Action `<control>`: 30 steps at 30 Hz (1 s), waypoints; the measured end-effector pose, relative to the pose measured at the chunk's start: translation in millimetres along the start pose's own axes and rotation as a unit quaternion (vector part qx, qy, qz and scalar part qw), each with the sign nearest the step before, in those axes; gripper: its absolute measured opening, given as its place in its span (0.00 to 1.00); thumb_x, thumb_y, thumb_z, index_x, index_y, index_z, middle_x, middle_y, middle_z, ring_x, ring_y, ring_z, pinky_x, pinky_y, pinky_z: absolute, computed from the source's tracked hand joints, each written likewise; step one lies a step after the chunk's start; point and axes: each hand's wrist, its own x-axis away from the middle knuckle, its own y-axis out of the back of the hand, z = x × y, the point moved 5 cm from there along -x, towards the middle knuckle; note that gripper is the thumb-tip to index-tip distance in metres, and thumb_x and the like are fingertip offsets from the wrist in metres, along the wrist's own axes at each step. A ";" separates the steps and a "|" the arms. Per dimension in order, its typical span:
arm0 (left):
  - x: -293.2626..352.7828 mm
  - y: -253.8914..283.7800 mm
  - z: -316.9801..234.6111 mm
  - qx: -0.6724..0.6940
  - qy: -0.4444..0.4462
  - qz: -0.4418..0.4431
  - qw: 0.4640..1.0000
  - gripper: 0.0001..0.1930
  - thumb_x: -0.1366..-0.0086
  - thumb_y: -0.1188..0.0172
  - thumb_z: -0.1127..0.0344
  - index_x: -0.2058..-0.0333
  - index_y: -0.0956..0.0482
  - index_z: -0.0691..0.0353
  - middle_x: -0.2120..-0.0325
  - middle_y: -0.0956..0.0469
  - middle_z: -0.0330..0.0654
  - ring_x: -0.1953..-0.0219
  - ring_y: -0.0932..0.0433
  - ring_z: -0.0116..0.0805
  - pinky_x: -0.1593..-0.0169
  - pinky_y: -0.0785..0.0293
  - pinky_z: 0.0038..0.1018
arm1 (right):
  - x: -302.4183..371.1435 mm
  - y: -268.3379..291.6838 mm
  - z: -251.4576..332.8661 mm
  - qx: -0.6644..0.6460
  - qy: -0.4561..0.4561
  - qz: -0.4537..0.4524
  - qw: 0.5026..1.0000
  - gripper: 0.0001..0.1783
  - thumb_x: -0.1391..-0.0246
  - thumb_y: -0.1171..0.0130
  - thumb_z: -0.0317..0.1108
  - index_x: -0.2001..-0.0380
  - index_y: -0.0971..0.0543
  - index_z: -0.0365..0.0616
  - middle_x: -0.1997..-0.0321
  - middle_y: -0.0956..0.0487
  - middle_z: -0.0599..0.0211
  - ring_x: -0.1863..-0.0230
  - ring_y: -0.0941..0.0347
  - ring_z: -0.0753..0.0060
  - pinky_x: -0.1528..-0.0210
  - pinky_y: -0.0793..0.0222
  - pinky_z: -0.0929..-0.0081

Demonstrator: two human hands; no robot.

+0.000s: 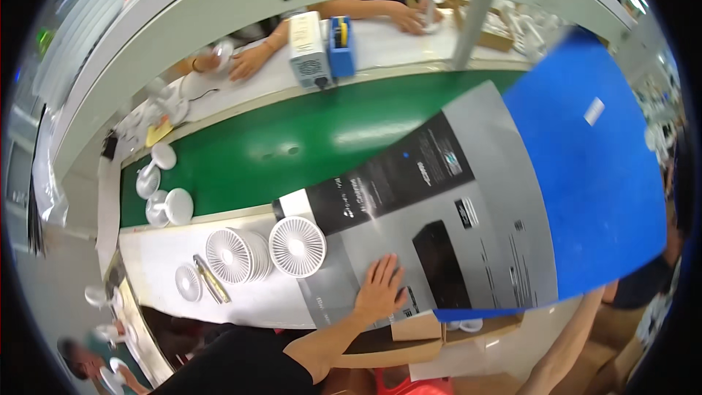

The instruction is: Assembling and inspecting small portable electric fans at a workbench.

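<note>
A large grey-and-black printed sheet (504, 212) lies slanted over the bench, its right part on a bright blue sheet (599, 175) with a small white label. My left hand (380, 289) rests flat on the grey sheet near its lower edge, fingers spread, holding nothing. My right forearm (570, 344) rises from the lower right to the blue sheet's lower edge; that sheet hides the hand. Left of the printed sheet, a round white fan grille (297, 246) touches its edge. Beside it is a stack of similar grilles (230, 255).
A gold screwdriver-like tool (211, 279) and a single grille (189, 282) lie at the left. White fan stands (168, 207) are on the green belt (292, 146). Across it, a co-worker's hands (250, 62) work near a white-and-grey device (307, 47). Below the bench is an open carton (395, 355).
</note>
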 end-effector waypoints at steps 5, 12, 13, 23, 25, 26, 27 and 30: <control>10.1 10.4 2.6 -0.008 0.027 0.038 0.999 0.27 0.41 0.46 0.55 0.47 0.31 0.69 0.37 0.42 0.62 0.34 0.44 0.54 0.32 0.51 0.45 | -29.4 107.7 -157.4 -0.011 0.047 0.140 0.989 0.25 0.33 0.59 0.38 0.40 0.36 0.30 0.39 0.32 0.45 0.39 0.35 0.50 0.34 0.46 0.65; 13.3 10.8 -9.8 0.033 -0.002 0.048 0.998 0.26 0.38 0.48 0.54 0.47 0.32 0.68 0.36 0.44 0.60 0.33 0.46 0.53 0.31 0.51 0.43 | -1.0 74.4 -50.9 0.075 0.210 0.188 0.956 0.23 0.31 0.64 0.32 0.39 0.37 0.28 0.35 0.35 0.42 0.36 0.37 0.48 0.33 0.46 0.67; 13.0 6.6 -10.7 0.030 0.001 0.054 0.998 0.26 0.38 0.48 0.54 0.47 0.32 0.68 0.36 0.44 0.60 0.33 0.46 0.53 0.31 0.51 0.43 | 1.2 67.6 -40.4 0.074 0.207 0.194 0.956 0.23 0.31 0.64 0.32 0.39 0.37 0.28 0.35 0.35 0.42 0.36 0.37 0.48 0.33 0.46 0.67; 12.1 -1.2 -13.8 0.043 0.000 0.061 0.997 0.27 0.39 0.49 0.55 0.46 0.32 0.69 0.35 0.45 0.60 0.31 0.48 0.53 0.30 0.57 0.43 | 23.9 63.5 31.2 0.124 0.151 0.197 0.961 0.26 0.30 0.68 0.36 0.37 0.39 0.29 0.33 0.38 0.43 0.34 0.40 0.47 0.32 0.48 0.66; 9.0 -3.6 -14.7 0.038 -0.009 0.061 0.997 0.27 0.40 0.48 0.55 0.47 0.32 0.68 0.35 0.44 0.60 0.32 0.47 0.52 0.30 0.54 0.43 | 33.7 51.8 73.6 0.126 -0.017 0.167 0.978 0.27 0.30 0.69 0.38 0.36 0.40 0.30 0.31 0.39 0.46 0.33 0.42 0.48 0.31 0.50 0.66; 12.6 -1.6 -11.6 0.037 -0.005 0.056 0.998 0.27 0.40 0.47 0.56 0.47 0.32 0.68 0.36 0.44 0.60 0.32 0.46 0.52 0.31 0.53 0.43 | 35.3 61.3 60.7 0.131 -0.011 0.171 0.976 0.27 0.30 0.69 0.38 0.36 0.40 0.30 0.31 0.39 0.46 0.33 0.42 0.48 0.31 0.50 0.66; 16.6 -0.1 -8.6 0.035 0.000 0.050 0.998 0.26 0.40 0.46 0.56 0.47 0.32 0.67 0.36 0.43 0.59 0.33 0.45 0.52 0.31 0.52 0.42 | 31.7 87.9 16.9 0.132 -0.085 0.158 0.975 0.27 0.30 0.69 0.39 0.35 0.41 0.31 0.31 0.39 0.47 0.32 0.43 0.49 0.30 0.51 0.66; 24.4 1.0 -4.3 0.030 0.011 0.043 0.999 0.26 0.41 0.46 0.56 0.48 0.31 0.68 0.36 0.43 0.59 0.33 0.45 0.52 0.31 0.52 0.42 | -42.1 205.9 -220.2 0.252 0.006 0.113 0.961 0.28 0.30 0.68 0.40 0.34 0.41 0.34 0.31 0.40 0.49 0.32 0.42 0.52 0.30 0.49 0.64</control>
